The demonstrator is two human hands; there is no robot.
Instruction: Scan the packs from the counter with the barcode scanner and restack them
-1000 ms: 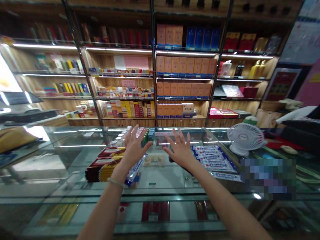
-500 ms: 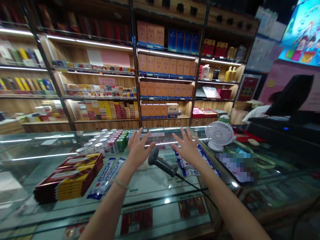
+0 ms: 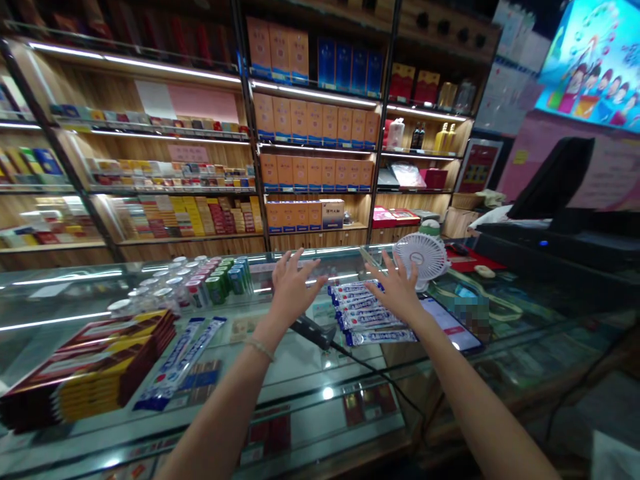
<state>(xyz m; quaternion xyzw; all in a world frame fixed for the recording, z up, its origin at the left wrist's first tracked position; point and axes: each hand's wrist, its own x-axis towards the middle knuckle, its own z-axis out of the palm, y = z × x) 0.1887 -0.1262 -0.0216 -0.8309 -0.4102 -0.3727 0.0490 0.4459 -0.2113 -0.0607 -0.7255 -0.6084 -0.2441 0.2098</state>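
Note:
My left hand [image 3: 293, 292] is open, fingers spread, over the glass counter [image 3: 280, 393]. Below it lies a black barcode scanner [image 3: 315, 331], partly hidden, with a cable running toward me. With its fingers apart and nothing in them, my right hand [image 3: 397, 290] hovers at the blue-and-white candy sticks [image 3: 357, 307]; I cannot tell if it touches them. Two more blue-and-white sticks [image 3: 183, 360] lie left of my left arm, beside stacked brown-and-yellow packs [image 3: 100, 367]. A phone [image 3: 450, 323] rests to the right of my right hand.
A white fan [image 3: 421, 257] stands behind my right hand. Small clear jars [image 3: 165, 287] and green tubes [image 3: 219, 283] are grouped at left. A dark monitor [image 3: 550, 177] stands at the right. Shelves with orange boxes [image 3: 300, 170] line the back.
The view has turned right, so the counter things appear farther left. My right hand now sits nearer the right end of the candy sticks, which show more fully. Both hands stay open.

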